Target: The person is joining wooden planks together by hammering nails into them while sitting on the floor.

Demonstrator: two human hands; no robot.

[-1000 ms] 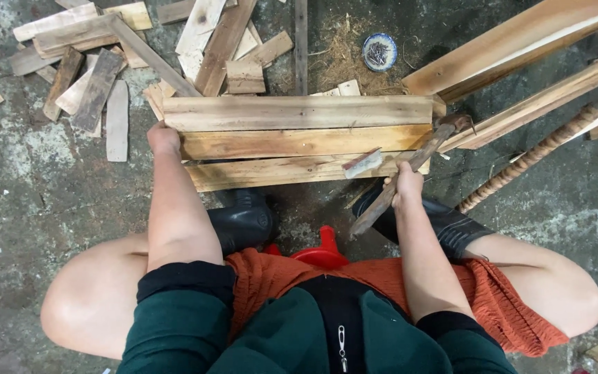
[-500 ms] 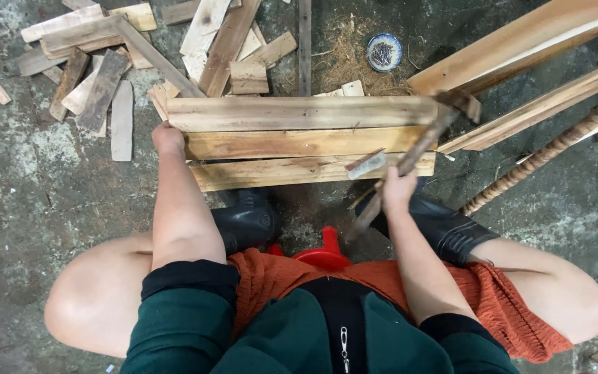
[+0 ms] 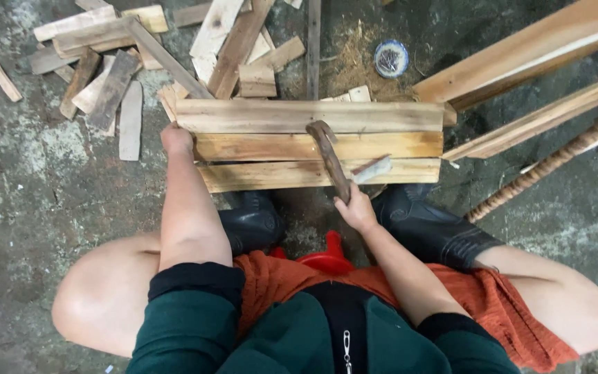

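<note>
Three wooden planks (image 3: 271, 147) lie side by side on the concrete floor in front of me. My left hand (image 3: 176, 139) grips their left end. My right hand (image 3: 356, 208) is closed round the wooden handle of a hammer (image 3: 330, 156). The hammer's rusty head rests over the far plank, near the middle. A small pale wood piece (image 3: 372, 168) sticks up from the near plank beside the handle. Black boots (image 3: 429, 226) stand just below the planks, on either side of a red stool (image 3: 327, 256).
A heap of wood offcuts (image 3: 115, 66) lies at the upper left. Long timber lengths (image 3: 531, 59) and a ribbed rod (image 3: 545, 166) slant in from the right. A round tin (image 3: 390, 58) sits beyond the planks beside sawdust.
The hammer has swung from the planks' right end to their middle, its head now over the far plank. My right hand shifted left with it. My left hand stayed put.
</note>
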